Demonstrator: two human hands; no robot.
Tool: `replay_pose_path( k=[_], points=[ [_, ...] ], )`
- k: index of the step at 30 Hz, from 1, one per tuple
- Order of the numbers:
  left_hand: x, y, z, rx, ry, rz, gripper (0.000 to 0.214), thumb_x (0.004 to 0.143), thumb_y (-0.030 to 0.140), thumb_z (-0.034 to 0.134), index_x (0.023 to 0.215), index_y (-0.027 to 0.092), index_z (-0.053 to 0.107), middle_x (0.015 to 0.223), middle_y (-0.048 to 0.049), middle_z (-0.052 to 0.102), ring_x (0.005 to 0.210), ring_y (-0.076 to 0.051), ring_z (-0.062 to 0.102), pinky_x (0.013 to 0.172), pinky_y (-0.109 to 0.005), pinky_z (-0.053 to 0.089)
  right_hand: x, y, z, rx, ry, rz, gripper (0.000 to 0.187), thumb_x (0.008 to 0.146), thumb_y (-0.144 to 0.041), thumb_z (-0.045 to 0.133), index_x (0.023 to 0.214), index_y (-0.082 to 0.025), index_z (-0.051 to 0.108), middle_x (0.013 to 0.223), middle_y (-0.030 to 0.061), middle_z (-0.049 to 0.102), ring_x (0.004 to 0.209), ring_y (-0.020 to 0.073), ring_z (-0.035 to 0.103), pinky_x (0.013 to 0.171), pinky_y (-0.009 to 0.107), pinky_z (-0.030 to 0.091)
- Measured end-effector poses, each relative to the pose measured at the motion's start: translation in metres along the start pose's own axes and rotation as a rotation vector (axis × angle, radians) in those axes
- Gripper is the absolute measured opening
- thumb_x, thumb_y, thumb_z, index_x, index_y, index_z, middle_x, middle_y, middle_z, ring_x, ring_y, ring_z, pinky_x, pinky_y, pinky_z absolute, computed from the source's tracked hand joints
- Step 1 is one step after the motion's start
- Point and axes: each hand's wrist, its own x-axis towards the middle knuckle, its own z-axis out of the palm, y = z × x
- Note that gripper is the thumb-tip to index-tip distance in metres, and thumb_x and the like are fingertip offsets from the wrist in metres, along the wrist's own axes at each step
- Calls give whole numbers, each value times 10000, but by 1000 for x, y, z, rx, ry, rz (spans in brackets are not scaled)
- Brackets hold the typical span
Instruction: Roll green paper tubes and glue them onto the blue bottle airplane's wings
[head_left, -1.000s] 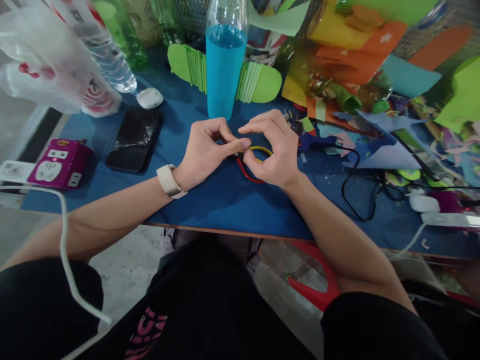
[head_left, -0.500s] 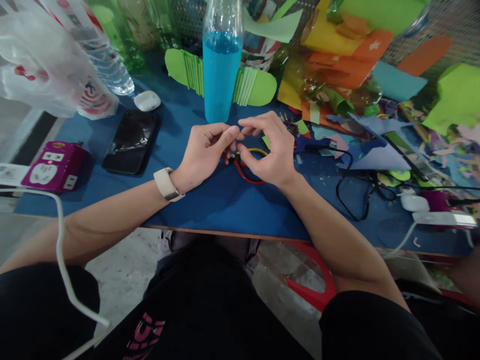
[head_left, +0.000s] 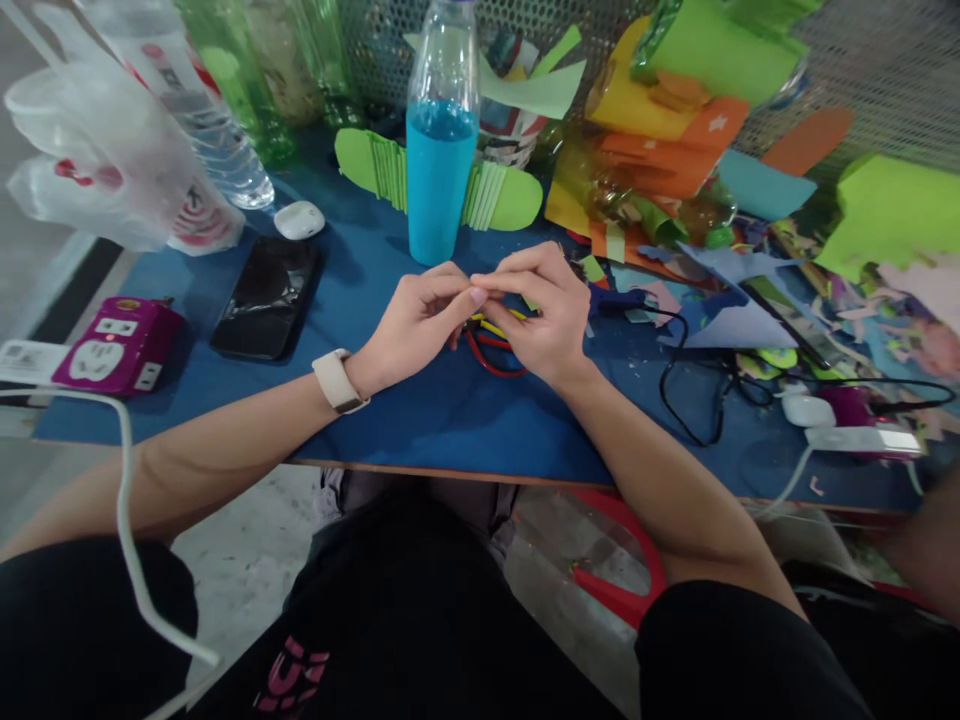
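Note:
My left hand (head_left: 431, 318) and my right hand (head_left: 541, 312) meet fingertip to fingertip above the blue table (head_left: 450, 425). Both hands are closed in a pinch; whatever they hold between the fingertips is too small or hidden to make out. Under them lies a tool with red and yellow handles (head_left: 495, 368), scissors or pliers, its head hidden by my fingers. Just beyond my hands stands a clear bottle of blue liquid (head_left: 441, 180). Pleated green paper (head_left: 510, 197) with rounded ends sticks out on both sides behind the bottle.
On the left are a black phone (head_left: 266, 298), a white earbud case (head_left: 299, 220), a purple power adapter (head_left: 120, 345) and bagged cups (head_left: 120, 160). On the right, a dark blue corded tool (head_left: 619, 300), a black cable (head_left: 675, 405) and heaped paper scraps (head_left: 885, 310) lie about.
My right hand's fingers have closed from a wider curl and come together with my left fingertips. The view has shifted slightly. The tool still lies under my hands.

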Motion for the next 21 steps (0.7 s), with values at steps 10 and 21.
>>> replay_pose_path(
  k=[10, 21],
  points=[
    [0, -13, -1, 170, 34, 89, 632, 1155, 732, 527, 826, 226, 715, 826, -54, 650, 702, -184, 619, 664, -336, 504, -2, 10, 9, -92, 36, 65, 224, 1088, -514, 750, 981, -342, 845, 984, 31, 784, 928, 252, 751, 881, 499, 677],
    [-6, -8, 3, 345, -98, 245, 415, 1173, 328, 557, 837, 195, 762, 788, -44, 674, 651, -156, 605, 662, -302, 456, 44, 61, -137, -512, 611, 149, 834, 1160, -798, 332, 526, -345, 629, 490, 23, 518, 486, 253, 577, 765, 552, 610]
  ],
)
